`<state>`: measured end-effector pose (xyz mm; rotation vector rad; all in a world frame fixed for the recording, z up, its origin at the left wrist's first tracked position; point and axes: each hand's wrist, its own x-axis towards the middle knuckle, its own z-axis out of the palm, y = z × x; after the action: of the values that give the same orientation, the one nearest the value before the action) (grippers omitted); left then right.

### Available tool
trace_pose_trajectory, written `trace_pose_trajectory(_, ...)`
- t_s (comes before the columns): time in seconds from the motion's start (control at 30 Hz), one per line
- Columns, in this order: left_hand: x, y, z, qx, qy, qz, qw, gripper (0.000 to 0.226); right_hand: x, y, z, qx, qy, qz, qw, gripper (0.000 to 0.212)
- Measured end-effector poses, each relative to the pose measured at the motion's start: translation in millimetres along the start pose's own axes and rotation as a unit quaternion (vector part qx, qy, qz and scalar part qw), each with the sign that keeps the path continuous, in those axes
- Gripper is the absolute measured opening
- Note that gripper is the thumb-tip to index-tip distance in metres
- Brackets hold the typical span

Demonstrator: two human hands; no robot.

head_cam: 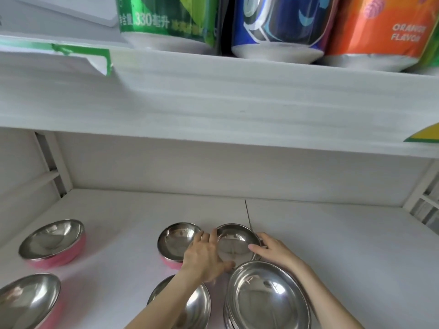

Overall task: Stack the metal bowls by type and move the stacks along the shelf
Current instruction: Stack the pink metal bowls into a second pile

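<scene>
Both hands, left hand [204,256] and right hand [273,251], grip 1 steel bowl [235,243].

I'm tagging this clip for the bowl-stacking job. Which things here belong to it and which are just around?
Job: held steel bowl, left hand, right hand, steel stack, pink bowls, lower shelf.
Around: soda cans, green tape.

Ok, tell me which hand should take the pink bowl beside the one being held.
Left. The left hand already overlaps the pink bowl; the right hand sits on the held bowl's far side.
</scene>
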<state>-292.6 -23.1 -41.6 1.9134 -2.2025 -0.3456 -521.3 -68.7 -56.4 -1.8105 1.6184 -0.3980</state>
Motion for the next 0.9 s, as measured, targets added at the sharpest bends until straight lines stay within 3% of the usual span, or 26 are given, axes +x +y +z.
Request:
trace_pose_trajectory(0.3,2.8,-13.2,-0.4,-0.016,-0.01,0.013,1.0,0.122,4.4,3.1,5.3,0.0,0.013,-0.002,1.0,0.061)
trace_pose_trajectory(0.57,3.7,-15.9,2.6,-0.032,0.027,0.03,0.999,0.13,9.7,3.9,9.9,0.053,0.027,-0.003,0.998,0.057)
trace_pose_trajectory(0.73,5.0,-16.8,-2.4,-0.062,0.041,0.031,0.997,0.14,6.6,-1.6,6.8,0.117,0.035,-0.017,0.992,0.048)
trace_pose_trajectory(0.9,7.8,-10.6,-21.5,-0.156,0.049,0.034,0.986,0.132,3.2,-17.8,-7.7,0.235,0.03,-0.018,0.971,0.036)
